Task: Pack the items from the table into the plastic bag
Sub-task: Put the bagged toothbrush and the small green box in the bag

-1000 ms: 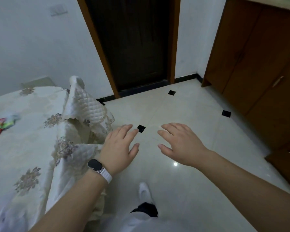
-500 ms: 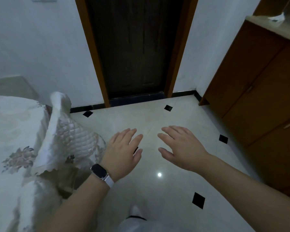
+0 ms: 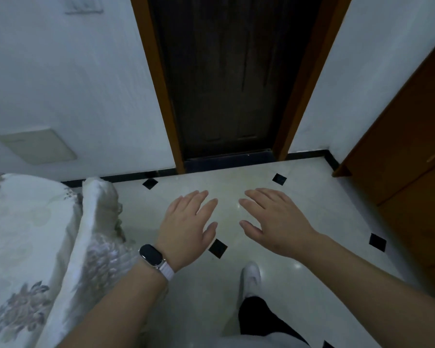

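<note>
Pale tiled floor (image 3: 312, 222) w/ black diamond insets, dark door (image 3: 231, 84) far. Over it the left hand (image 3: 186, 227) & right hand (image 3: 276, 222) hover spread, palms down, empty. No plastic bag or items in view. The cloth-covered table (image 3: 23, 234) lies left, so the left hand is nearer.

Single view only, head-worn, wide-angle. Looks forward and down across the tiled floor (image 3: 337, 209) toward the dark door (image 3: 226, 84) at the far wall (image 3: 60, 71). Close range: left hand (image 3: 186, 229) and right hand (image 3: 279, 222) near centre; table (image 3: 23, 222) at near left, cabinet (image 3: 412, 146) at right
</note>
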